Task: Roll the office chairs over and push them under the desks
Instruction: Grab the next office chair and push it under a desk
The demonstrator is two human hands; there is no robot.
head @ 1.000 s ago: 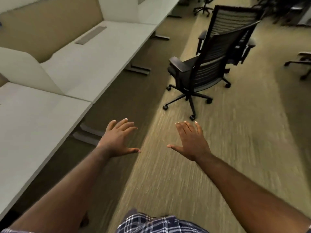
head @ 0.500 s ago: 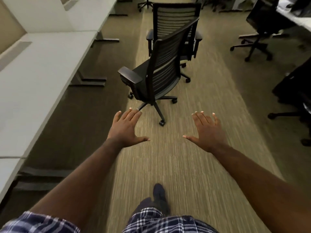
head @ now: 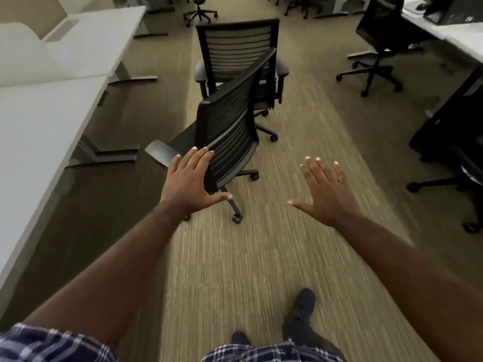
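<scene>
A black mesh-backed office chair (head: 230, 126) stands in the carpeted aisle, its seat turned toward the white desk (head: 39, 131) on the left. A second black chair (head: 236, 52) stands right behind it, its back facing me. My left hand (head: 189, 180) is open with fingers spread, overlapping the near chair's backrest edge and armrest in view; whether it touches is unclear. My right hand (head: 326, 192) is open too, held out over the carpet to the right of the chair, apart from it.
White desks with divider panels (head: 23, 48) line the left side, their metal feet (head: 112, 155) on the dark floor strip. More black chairs (head: 376, 43) and desks (head: 449, 35) stand on the right. A dark chair (head: 452, 158) sits at the right edge.
I have walked closer to the near chair, which now looks larger. My left hand has come up to its backrest edge; both hands stay open and spread.
</scene>
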